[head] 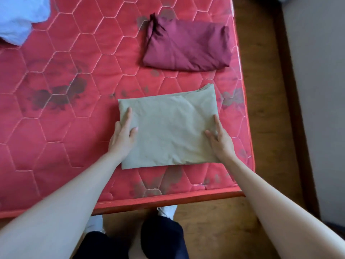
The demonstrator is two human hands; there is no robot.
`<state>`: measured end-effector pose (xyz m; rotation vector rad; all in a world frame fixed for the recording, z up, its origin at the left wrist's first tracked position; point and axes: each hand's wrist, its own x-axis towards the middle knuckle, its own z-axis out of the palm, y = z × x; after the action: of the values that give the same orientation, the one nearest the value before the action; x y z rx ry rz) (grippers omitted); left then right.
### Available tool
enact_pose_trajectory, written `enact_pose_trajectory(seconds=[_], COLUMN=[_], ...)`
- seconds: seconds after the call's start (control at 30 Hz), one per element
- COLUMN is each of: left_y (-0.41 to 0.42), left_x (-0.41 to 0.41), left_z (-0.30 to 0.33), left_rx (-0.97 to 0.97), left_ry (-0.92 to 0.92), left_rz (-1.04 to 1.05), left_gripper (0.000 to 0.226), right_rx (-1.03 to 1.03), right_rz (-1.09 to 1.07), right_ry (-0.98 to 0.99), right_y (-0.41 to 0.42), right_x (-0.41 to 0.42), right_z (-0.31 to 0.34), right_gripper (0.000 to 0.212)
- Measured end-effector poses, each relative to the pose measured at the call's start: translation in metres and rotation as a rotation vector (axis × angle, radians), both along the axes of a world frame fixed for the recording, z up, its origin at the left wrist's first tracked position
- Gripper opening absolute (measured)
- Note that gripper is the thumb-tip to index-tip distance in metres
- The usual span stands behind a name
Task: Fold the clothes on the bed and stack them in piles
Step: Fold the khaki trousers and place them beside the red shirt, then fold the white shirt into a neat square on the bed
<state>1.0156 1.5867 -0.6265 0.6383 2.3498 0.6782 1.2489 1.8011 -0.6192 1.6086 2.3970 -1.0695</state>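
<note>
The left hand [122, 136] and right hand [220, 140] lie flat with straight fingers on the two short sides of a folded beige garment [168, 129] near the mattress's [56, 128] front right corner, a folded maroon garment [188, 45] lying beyond it along the right edge and a crumpled light-blue cloth [18, 17] at the far left corner.

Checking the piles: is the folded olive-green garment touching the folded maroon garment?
Apart. The head view shows a strip of bare red quilted mattress between the folded olive-green garment and the folded maroon garment.
</note>
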Motion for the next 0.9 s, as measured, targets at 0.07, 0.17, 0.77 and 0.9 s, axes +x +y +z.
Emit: enact_pose_trajectory(seconds=[0.07,0.17,0.77,0.9], left_y=[0.037,0.073,0.016,-0.02], left_x=[0.02,0.043,-0.024,-0.086], left_z=[-0.001,-0.002,0.123,0.161], left_rx=[0.017,0.015,-0.368,-0.353], left_ry=[-0.027,-0.054,0.551,0.654], left_rz=[-0.034,-0.047,-0.2,-0.086], left_gripper=[0.068,0.068,0.036,0.04], right_rx=[0.015,0.034,0.292,0.366], right_rz=[-0.006,0.015,0.641,0.707], right_ry=[-0.054,-0.106,-0.049,0.056], right_y=[0.031,0.063,-0.033,-0.057], right_x=[0.027,0.052,-0.14,-0.23], right_z=[0.006,0.013,0.099,0.133], right_gripper=[0.07,0.07,0.035,0.031])
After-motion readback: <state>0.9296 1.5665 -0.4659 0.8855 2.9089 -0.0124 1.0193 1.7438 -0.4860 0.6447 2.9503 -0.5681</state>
